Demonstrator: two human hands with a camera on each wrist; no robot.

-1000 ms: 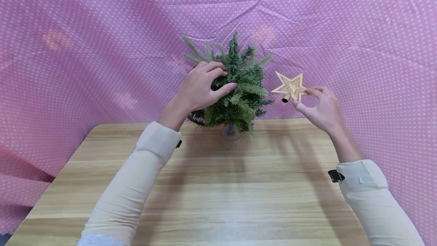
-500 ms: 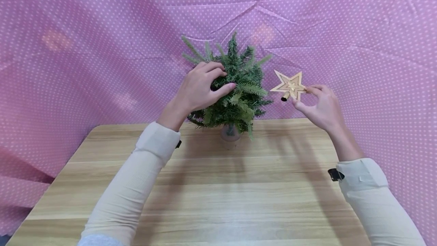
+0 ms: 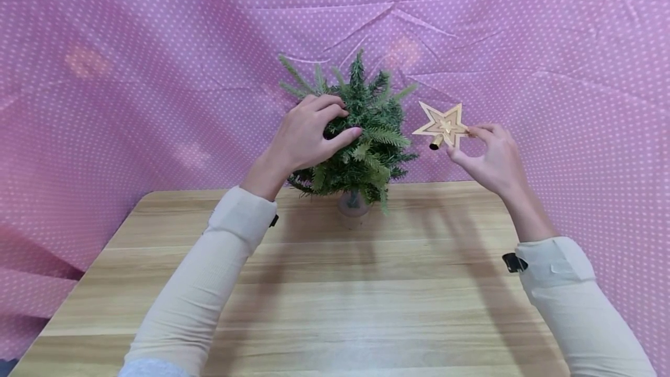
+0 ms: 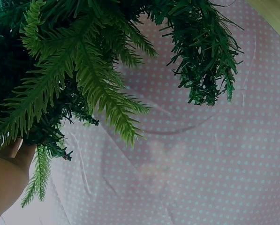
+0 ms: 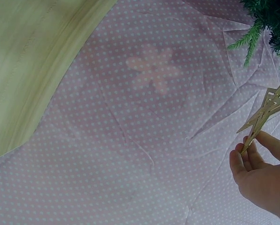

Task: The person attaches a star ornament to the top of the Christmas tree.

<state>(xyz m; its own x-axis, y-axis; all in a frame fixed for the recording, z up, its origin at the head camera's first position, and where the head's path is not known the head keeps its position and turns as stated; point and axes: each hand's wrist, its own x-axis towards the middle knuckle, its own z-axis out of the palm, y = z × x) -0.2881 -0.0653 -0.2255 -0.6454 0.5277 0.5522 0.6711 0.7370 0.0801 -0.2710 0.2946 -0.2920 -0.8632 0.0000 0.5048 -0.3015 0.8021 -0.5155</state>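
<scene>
A small green Christmas tree [image 3: 374, 127] stands upright at the back of the table on a clear base [image 3: 353, 203]. My left hand [image 3: 311, 132] holds its left side, thumb across the front and fingertips sunk among the branches. In the left wrist view, the foliage [image 4: 79, 61] covers most of that hand's fingers. To the right of the tree, my right hand [image 3: 492, 159] pinches a gold star tree topper [image 3: 444, 125] by its right points. The topper's short hollow socket [image 3: 436, 142] faces down and left. In the right wrist view the star [image 5: 266, 110] appears nearly edge-on, apart from the tree.
The wooden table [image 3: 335, 307] stretches forward beneath both arms, with rounded corners at its back edge. A pink polka-dot cloth [image 3: 209, 28] hangs close behind and beside the table. Black straps sit by both sleeve cuffs.
My right hand has risen slightly and shifted a little left, carrying the star topper with it. The left hand and the tree stay where they were.
</scene>
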